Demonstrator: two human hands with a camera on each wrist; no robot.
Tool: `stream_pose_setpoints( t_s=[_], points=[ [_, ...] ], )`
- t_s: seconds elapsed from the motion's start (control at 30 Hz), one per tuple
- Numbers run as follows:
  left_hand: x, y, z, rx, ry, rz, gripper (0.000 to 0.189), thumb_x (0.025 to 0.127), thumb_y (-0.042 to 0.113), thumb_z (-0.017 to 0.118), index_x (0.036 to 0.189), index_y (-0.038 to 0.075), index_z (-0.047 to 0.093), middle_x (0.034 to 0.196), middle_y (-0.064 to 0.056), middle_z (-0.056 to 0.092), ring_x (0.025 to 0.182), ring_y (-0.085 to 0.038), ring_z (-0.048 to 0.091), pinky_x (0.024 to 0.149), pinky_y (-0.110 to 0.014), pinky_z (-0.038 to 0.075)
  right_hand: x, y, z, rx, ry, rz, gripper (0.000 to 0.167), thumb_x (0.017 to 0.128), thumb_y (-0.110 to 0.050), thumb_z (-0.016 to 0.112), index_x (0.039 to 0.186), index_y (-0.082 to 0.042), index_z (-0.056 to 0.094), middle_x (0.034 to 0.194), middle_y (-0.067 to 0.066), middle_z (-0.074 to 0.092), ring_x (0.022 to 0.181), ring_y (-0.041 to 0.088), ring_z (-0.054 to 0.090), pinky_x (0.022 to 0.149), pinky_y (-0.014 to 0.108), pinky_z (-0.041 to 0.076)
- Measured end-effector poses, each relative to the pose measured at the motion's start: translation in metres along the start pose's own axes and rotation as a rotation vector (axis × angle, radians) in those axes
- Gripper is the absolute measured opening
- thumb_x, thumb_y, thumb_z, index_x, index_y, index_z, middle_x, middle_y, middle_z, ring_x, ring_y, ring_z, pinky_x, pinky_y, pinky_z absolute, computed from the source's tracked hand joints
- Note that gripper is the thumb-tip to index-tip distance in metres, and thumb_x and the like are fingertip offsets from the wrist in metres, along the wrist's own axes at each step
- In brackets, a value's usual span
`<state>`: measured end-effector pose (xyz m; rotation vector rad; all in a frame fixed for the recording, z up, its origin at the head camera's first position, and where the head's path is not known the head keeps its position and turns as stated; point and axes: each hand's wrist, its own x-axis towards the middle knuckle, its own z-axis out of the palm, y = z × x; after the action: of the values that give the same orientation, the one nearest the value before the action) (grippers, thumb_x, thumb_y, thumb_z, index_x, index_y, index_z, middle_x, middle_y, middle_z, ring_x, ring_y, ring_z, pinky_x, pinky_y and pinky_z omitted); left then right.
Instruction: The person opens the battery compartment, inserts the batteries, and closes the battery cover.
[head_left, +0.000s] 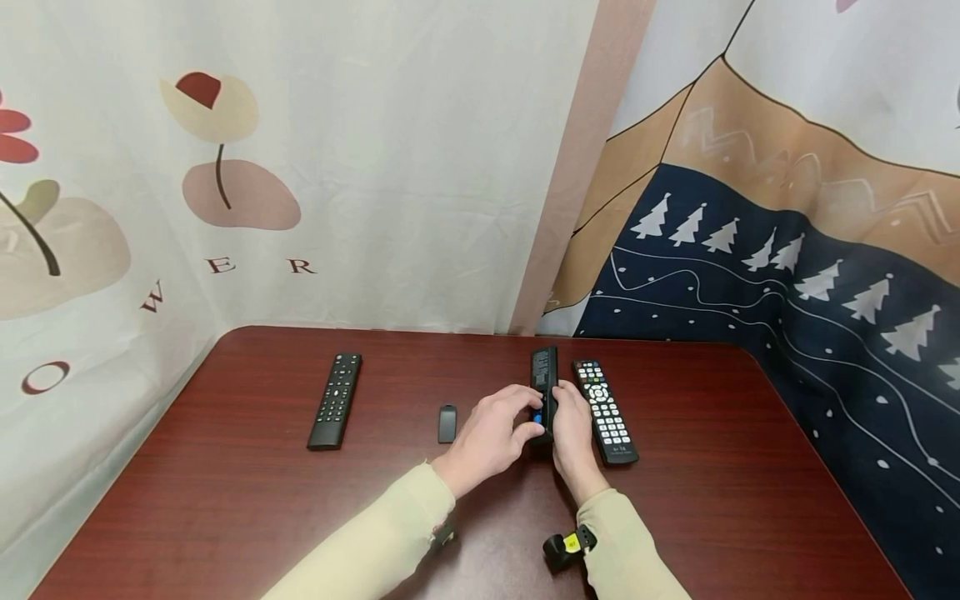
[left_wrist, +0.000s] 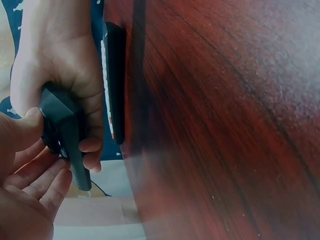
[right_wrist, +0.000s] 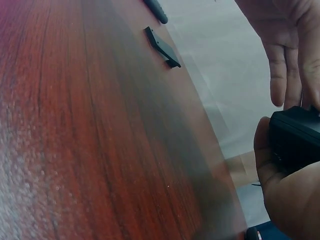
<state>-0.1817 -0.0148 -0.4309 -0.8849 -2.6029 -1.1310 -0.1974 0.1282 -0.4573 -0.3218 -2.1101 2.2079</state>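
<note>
A black remote control [head_left: 544, 371] is held up off the table, its back turned toward the head camera. My right hand [head_left: 572, 429] grips it along the right side, the fingers wrapped round its body in the left wrist view. At its lower back, a blue battery [head_left: 537, 417] shows between the thumb and forefinger of my left hand [head_left: 487, 435], which pinch it. How far the battery sits inside the compartment is hidden by the fingers. The small dark battery cover [head_left: 447, 424] lies on the table left of my left hand, also visible as the cover [right_wrist: 163, 47] in the right wrist view.
Another black remote [head_left: 336, 402] lies face up at the left of the brown table [head_left: 247, 500]. Close beside my right hand rests a remote with white buttons [head_left: 606, 412]. Printed curtains [head_left: 420, 167] hang behind the table's far edge.
</note>
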Motion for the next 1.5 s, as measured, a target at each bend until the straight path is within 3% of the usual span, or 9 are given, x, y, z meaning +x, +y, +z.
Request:
stream_pose_setpoints(
  t_s=[0.17,0.33,0.73,1.17,1.5],
  points=[
    [-0.0001,0.003,0.0,0.005,-0.005,-0.005,0.024,0.095,0.011,0.075,0.117,0.004,0.071,0.126,-0.011,0.069,0.114,-0.025,0.067,0.096,-0.039,0.057,0.0016,0.0013,-0.0001,0.031,0.001,-0.022,0.039,0.108,-0.014,0.034,0.128,0.01,0.057,0.117,0.022,0.062,0.088,0.009,0.059,0.074,0.021,0.052],
    [-0.0004,0.0043,0.0004,0.006,-0.016,-0.026,0.027,0.095,0.014,0.075,0.12,0.004,0.072,0.127,-0.011,0.07,0.124,-0.026,0.064,0.102,-0.042,0.053,0.0015,0.0014,0.0004,0.052,-0.004,-0.021,0.04,0.108,-0.014,0.034,0.13,0.01,0.056,0.124,0.028,0.062,0.09,0.008,0.061,0.077,0.02,0.052],
    [-0.0006,0.0,0.0015,-0.018,-0.003,-0.004,0.027,0.095,0.014,0.075,0.12,0.004,0.074,0.126,-0.011,0.072,0.125,-0.026,0.063,0.104,-0.043,0.053,0.0016,0.0017,0.001,0.065,-0.012,-0.017,0.04,0.107,-0.014,0.033,0.128,0.01,0.058,0.125,0.028,0.064,0.093,0.01,0.062,0.079,0.02,0.052],
    [0.0035,-0.0041,-0.0014,-0.05,0.049,-0.001,0.026,0.088,0.012,0.083,0.111,0.005,0.075,0.117,-0.008,0.072,0.11,-0.022,0.068,0.093,-0.039,0.057,0.0,0.0009,0.0025,0.041,-0.009,-0.012,0.038,0.108,-0.016,0.035,0.125,0.008,0.059,0.116,0.019,0.061,0.093,0.014,0.058,0.078,0.023,0.052],
    [0.0058,-0.0047,-0.005,-0.11,0.035,-0.068,0.032,0.083,0.013,0.087,0.111,0.006,0.073,0.112,-0.005,0.07,0.097,-0.024,0.069,0.085,-0.038,0.058,-0.0038,0.0019,0.0027,0.072,-0.019,-0.016,0.037,0.108,-0.015,0.034,0.122,0.007,0.061,0.108,0.012,0.063,0.089,0.013,0.06,0.075,0.024,0.054]
  ],
)
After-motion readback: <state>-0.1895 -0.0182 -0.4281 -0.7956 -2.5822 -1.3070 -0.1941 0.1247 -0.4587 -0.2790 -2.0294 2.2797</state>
